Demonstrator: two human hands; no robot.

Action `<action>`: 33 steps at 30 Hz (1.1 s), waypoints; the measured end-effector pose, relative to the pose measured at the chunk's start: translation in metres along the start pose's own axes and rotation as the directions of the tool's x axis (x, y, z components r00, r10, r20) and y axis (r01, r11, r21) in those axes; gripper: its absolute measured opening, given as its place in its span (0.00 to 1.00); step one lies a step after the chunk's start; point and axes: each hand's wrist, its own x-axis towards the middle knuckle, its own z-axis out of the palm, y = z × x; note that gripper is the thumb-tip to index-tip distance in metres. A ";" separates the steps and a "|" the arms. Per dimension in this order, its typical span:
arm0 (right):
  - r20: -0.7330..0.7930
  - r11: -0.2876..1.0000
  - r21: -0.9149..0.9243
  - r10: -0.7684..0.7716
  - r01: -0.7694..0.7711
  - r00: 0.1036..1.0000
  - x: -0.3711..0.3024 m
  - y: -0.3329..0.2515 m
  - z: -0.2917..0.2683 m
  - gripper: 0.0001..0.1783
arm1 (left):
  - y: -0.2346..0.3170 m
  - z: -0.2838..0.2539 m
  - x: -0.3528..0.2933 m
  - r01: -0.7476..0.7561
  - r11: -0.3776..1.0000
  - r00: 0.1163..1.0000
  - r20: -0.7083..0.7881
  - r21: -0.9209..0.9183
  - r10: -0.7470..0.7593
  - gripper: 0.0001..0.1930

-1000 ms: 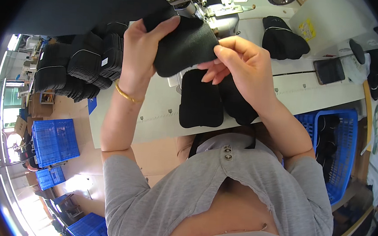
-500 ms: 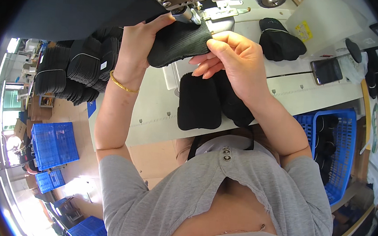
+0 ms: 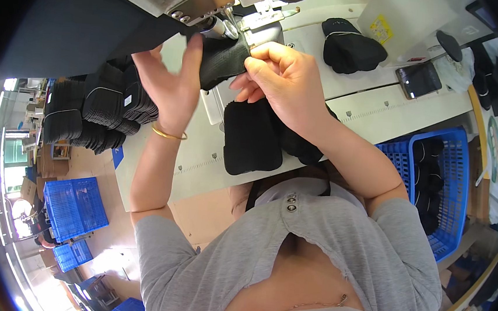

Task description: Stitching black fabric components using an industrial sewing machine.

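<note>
A black ribbed knit piece lies under the presser area of a sewing machine. The thumb and fingertips of my right hand pinch its right edge. To the left of the cloth is my left hand, its thumb spread away from the fingers; the thumb is at the fabric's left edge, and some fingertips are hidden behind the dark machine part. Below my right hand, black folded knit pieces rest on the white machine table at its front edge.
Right of the machine are a tied black bundle and a dark phone. A blue basket with black bundles stands beside the table at right. Stacked black knit pieces sit at left, above blue crates on the floor.
My left hand has let go of the knit piece and moved left, its fingers spreading. More of the fabric is now under the machine. The view has shifted slightly.
</note>
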 end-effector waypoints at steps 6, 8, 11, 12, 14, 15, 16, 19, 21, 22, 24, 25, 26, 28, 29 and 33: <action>-0.002 0.997 -0.072 -0.023 0.023 1.000 -0.006 -0.002 -0.001 0.10 | 0.025 -0.022 -0.006 -0.647 0.727 0.681 0.604 0.231 0.414 0.24; 0.000 0.996 -0.087 -0.031 0.031 1.000 -0.008 0.003 -0.001 0.11 | 0.027 -0.017 -0.009 -0.639 0.729 0.702 0.573 0.246 0.423 0.22; -0.074 0.978 -0.137 -0.169 0.157 0.983 -0.013 0.031 -0.002 0.15 | 0.025 -0.009 -0.009 -0.670 0.706 0.687 0.553 0.230 0.472 0.19; -0.021 0.990 -0.078 -0.120 0.118 0.993 -0.017 0.032 0.000 0.17 | 0.026 -0.008 -0.010 -0.667 0.710 0.687 0.555 0.225 0.469 0.19; -0.023 0.981 0.051 -0.184 0.185 0.983 -0.021 0.033 0.014 0.18 | 0.026 -0.007 -0.011 -0.677 0.701 0.686 0.537 0.224 0.491 0.18; 0.037 0.994 0.050 -0.102 0.100 0.994 -0.023 0.029 0.013 0.18 | 0.026 -0.007 -0.011 -0.682 0.695 0.684 0.537 0.229 0.494 0.17; 0.037 0.994 0.051 -0.100 0.098 0.994 -0.024 0.027 0.013 0.18 | 0.025 -0.008 -0.011 -0.681 0.696 0.684 0.538 0.229 0.492 0.17; 0.041 0.991 0.056 -0.125 0.123 0.991 -0.024 0.026 0.018 0.17 | 0.025 -0.009 -0.011 -0.683 0.697 0.676 0.549 0.216 0.492 0.17; 0.029 0.984 0.130 -0.127 0.123 0.991 -0.025 0.026 0.023 0.17 | 0.027 -0.010 -0.010 -0.689 0.689 0.669 0.561 0.223 0.488 0.17; 0.038 0.985 0.124 -0.125 0.119 0.991 -0.026 0.026 0.027 0.17 | 0.028 -0.011 -0.009 -0.686 0.690 0.676 0.555 0.233 0.485 0.17; -0.001 0.968 0.219 -0.125 0.122 0.992 -0.026 0.026 0.032 0.17 | 0.028 -0.014 -0.006 -0.708 0.671 0.640 0.599 0.219 0.480 0.17; 0.033 0.975 0.207 -0.087 0.078 0.996 -0.027 0.024 0.030 0.17 | 0.027 -0.015 -0.006 -0.706 0.671 0.646 0.593 0.226 0.480 0.17; 0.039 0.977 0.201 -0.086 0.077 0.996 -0.026 0.024 0.031 0.17 | 0.026 -0.016 -0.004 -0.708 0.671 0.639 0.602 0.218 0.479 0.17; -0.013 0.957 0.268 -0.112 0.111 0.994 -0.023 0.026 0.038 0.17 | 0.024 -0.019 -0.003 -0.710 0.672 0.630 0.614 0.208 0.475 0.17; -0.013 0.957 0.268 -0.111 0.110 0.994 -0.023 0.025 0.036 0.17 | 0.023 -0.019 -0.002 -0.712 0.672 0.626 0.619 0.205 0.474 0.18; 0.122 0.965 0.257 0.024 -0.055 0.992 -0.019 0.023 0.033 0.22 | 0.019 -0.022 0.002 -0.723 0.662 0.611 0.631 0.199 0.478 0.18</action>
